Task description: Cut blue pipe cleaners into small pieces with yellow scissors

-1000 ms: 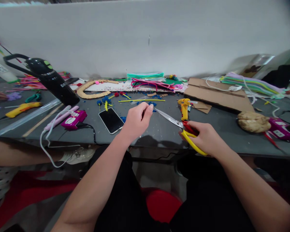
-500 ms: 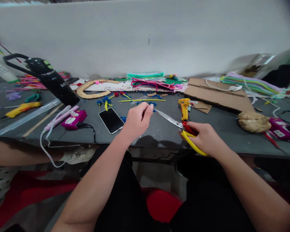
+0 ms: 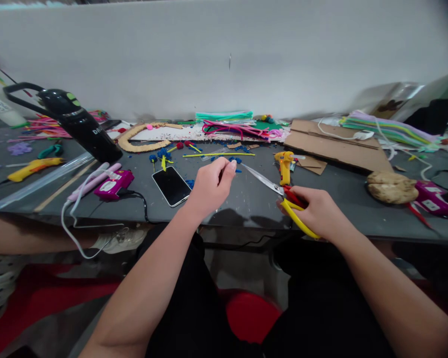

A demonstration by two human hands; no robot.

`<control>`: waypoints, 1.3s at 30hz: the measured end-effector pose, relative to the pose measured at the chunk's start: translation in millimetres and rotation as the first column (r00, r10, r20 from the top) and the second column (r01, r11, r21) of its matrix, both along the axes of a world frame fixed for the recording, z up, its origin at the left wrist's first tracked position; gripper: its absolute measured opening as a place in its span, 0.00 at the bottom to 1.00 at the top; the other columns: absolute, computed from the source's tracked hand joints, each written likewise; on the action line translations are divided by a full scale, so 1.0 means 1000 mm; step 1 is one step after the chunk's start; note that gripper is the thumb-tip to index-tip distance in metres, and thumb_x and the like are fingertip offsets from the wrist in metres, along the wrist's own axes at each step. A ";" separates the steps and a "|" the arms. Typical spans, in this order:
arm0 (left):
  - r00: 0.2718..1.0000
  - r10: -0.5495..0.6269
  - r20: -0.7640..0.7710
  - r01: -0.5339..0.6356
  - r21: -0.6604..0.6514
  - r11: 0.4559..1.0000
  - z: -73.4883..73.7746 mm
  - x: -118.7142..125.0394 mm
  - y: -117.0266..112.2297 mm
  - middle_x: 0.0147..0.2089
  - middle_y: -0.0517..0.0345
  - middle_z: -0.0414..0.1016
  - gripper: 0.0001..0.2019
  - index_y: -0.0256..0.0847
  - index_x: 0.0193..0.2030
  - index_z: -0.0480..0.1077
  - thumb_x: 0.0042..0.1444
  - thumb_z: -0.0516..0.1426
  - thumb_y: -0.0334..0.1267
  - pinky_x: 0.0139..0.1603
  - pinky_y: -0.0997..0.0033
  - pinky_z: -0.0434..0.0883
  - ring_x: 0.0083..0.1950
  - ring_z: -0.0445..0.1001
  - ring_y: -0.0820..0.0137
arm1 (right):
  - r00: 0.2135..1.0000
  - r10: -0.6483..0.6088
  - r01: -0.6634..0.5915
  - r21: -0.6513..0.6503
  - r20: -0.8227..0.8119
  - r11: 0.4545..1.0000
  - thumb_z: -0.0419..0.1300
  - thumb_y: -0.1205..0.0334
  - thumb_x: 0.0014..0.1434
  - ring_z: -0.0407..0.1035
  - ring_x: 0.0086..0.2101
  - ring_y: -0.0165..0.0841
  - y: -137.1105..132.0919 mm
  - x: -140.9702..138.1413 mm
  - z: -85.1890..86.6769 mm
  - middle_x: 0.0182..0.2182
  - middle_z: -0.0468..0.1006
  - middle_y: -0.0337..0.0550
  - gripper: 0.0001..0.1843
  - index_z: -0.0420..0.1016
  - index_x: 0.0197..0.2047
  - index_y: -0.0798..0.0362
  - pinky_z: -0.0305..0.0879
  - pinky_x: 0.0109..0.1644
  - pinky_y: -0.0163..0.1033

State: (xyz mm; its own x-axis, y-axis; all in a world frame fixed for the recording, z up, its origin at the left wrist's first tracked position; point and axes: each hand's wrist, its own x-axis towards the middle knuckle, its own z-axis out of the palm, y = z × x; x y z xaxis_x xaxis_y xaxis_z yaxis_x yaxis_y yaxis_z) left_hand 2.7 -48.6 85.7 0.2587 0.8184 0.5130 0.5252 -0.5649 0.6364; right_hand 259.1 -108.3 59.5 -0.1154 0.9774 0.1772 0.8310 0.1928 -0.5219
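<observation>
My left hand (image 3: 213,183) is closed in a pinch over the table, left of the scissor tips; whatever sits between its fingertips is too small to make out. Blue fuzzy bits (image 3: 236,160) show right by those fingertips. My right hand (image 3: 318,211) grips a pair of scissors (image 3: 263,179) by its red and yellow handles, the blades pointing left toward my left fingertips. A small blue scrap (image 3: 238,171) appears just under the blade tips. Beyond my hands lie a yellow pipe cleaner (image 3: 218,154) and a blue fuzzy flower with a yellow stem (image 3: 165,156).
A phone (image 3: 171,186), a purple power block (image 3: 114,185) and a black bottle (image 3: 82,122) stand to the left. A yellow glue gun (image 3: 284,166) and cardboard (image 3: 336,144) are on the right. Pink pipe cleaners (image 3: 235,129) lie by the wall. A person's leg (image 3: 41,236) shows at left.
The scissor tips have shifted slightly right, away from my left fingertips. A small blue scrap now shows below the blades. My left hand has hardly moved.
</observation>
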 end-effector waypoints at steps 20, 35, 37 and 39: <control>1.000 -0.001 -0.004 0.001 0.007 1.000 0.001 0.001 0.000 0.21 0.63 0.64 0.19 0.41 0.26 0.61 0.67 0.48 0.47 0.28 0.70 0.59 0.23 0.60 0.74 | 0.999 0.045 -0.044 -0.016 0.016 0.999 0.60 0.56 0.53 0.54 0.25 0.29 0.001 0.001 -0.001 0.22 0.63 0.35 0.10 0.68 0.27 0.53 0.54 0.28 0.34; 0.999 -0.015 0.042 0.016 -0.022 1.000 0.002 0.001 -0.001 0.24 0.61 0.69 0.18 0.40 0.27 0.62 0.67 0.49 0.46 0.32 0.72 0.63 0.27 0.68 0.75 | 0.998 -0.011 0.008 -0.050 -0.064 0.999 0.61 0.51 0.52 0.54 0.25 0.29 0.001 -0.001 0.001 0.21 0.62 0.34 0.14 0.66 0.25 0.52 0.53 0.27 0.34; 0.999 -0.020 0.051 0.021 -0.025 0.999 0.001 0.001 -0.001 0.23 0.62 0.68 0.18 0.40 0.27 0.63 0.66 0.49 0.46 0.32 0.73 0.63 0.28 0.69 0.75 | 0.995 -0.004 -0.003 -0.071 -0.103 0.997 0.62 0.50 0.52 0.55 0.25 0.29 0.000 -0.001 0.002 0.21 0.63 0.34 0.15 0.65 0.26 0.52 0.53 0.27 0.34; 0.998 -0.023 0.052 0.024 -0.017 1.000 0.000 0.001 0.000 0.22 0.62 0.67 0.17 0.40 0.28 0.63 0.66 0.50 0.45 0.31 0.73 0.63 0.26 0.67 0.75 | 0.995 0.004 -0.011 -0.076 -0.100 0.997 0.62 0.49 0.53 0.54 0.25 0.29 0.001 0.001 0.002 0.21 0.61 0.34 0.16 0.64 0.25 0.51 0.53 0.27 0.34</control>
State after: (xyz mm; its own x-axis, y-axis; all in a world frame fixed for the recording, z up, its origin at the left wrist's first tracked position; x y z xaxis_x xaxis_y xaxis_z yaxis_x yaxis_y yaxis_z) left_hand 3.5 -48.4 86.2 0.2516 0.8216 0.5115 0.4777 -0.5651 0.6727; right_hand 259.7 -107.6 61.1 -0.1084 0.9876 0.1134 0.7726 0.1554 -0.6155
